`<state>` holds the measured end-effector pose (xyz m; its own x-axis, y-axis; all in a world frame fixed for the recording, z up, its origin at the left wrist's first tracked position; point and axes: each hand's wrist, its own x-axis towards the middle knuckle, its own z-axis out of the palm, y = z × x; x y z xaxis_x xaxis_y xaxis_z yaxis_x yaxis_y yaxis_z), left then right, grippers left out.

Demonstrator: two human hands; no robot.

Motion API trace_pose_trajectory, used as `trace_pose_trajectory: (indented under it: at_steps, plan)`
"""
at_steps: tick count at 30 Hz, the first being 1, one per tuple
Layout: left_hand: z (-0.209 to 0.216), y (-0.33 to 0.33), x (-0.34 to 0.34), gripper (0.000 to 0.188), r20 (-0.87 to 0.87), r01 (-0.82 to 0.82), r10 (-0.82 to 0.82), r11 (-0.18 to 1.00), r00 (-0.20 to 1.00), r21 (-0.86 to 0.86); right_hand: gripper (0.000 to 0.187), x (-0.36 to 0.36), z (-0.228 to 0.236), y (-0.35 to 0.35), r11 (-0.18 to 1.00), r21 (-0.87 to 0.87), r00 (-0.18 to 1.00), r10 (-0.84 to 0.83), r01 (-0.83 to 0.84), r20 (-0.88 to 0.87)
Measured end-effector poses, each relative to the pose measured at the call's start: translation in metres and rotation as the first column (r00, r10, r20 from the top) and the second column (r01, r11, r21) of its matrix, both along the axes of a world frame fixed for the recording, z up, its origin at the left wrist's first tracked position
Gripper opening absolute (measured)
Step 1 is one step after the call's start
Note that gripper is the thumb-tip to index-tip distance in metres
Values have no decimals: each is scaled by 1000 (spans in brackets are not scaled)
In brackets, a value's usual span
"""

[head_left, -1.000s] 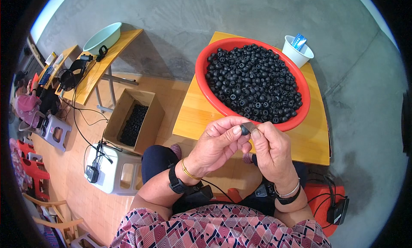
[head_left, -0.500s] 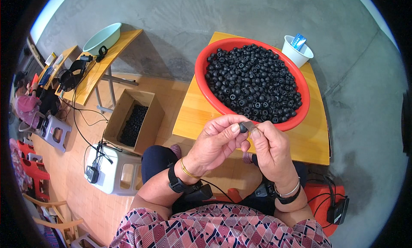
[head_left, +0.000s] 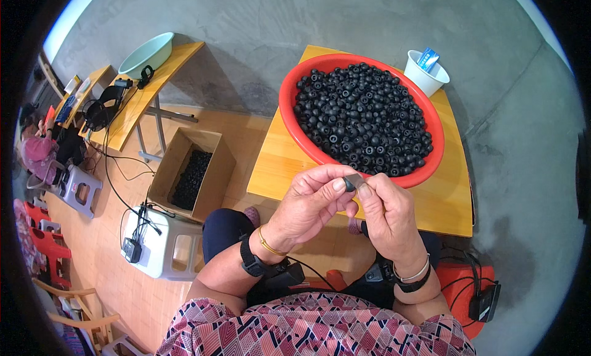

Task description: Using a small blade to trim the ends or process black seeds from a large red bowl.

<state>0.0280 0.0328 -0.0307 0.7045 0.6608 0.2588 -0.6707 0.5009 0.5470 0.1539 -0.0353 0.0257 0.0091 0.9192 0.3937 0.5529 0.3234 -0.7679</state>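
My left hand (head_left: 308,208) pinches a small round black rubber part (head_left: 349,185) between thumb and fingers. Against that part lies a thin, flat grey metal blade (head_left: 356,180), its other end gripped between the thumb and fingers of my right hand (head_left: 392,213). Both hands meet just in front of a red basin (head_left: 288,113). Heaped inside it are many black rubber parts (head_left: 363,119) of the same kind, several showing a hole in the end. The basin rests on a yellow wooden table (head_left: 277,165).
A white bucket (head_left: 423,79) holding a blue-and-white packet stands behind the basin. To the left are a cardboard box (head_left: 212,180) with more black parts, a white stool (head_left: 154,245) with cables, and another table (head_left: 132,110) bearing a pale green basin (head_left: 148,56). Another person sits far left.
The black part has turned slightly in my left fingers, and the blade has tilted a little against it. Both hands keep nearly the same place.
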Motion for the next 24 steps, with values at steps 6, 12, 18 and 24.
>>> trace_pose_trajectory:
  at_steps: [6, 12, 18, 24]
  plan:
    - [-1, 3, 0, 24, -3, 29, -29, 1000, 1000, 6, 15, 0, -10, 0, 999, -28, 997, 38, -40, -74]
    - [-2, 4, -1, 24, 7, 18, -19, 1000, 1000, 14, 11, 4, -2, -2, 998, -15, 998, 60, -59, 24]
    - [4, 3, -2, 22, 5, 72, -72, 996, 997, 46, 16, 8, -6, 3, 944, 329, 991, -25, -19, 129]
    - [3, -2, 0, 22, -26, 25, -24, 999, 999, 42, 20, 2, -9, 5, 964, 257, 997, 77, -74, -2]
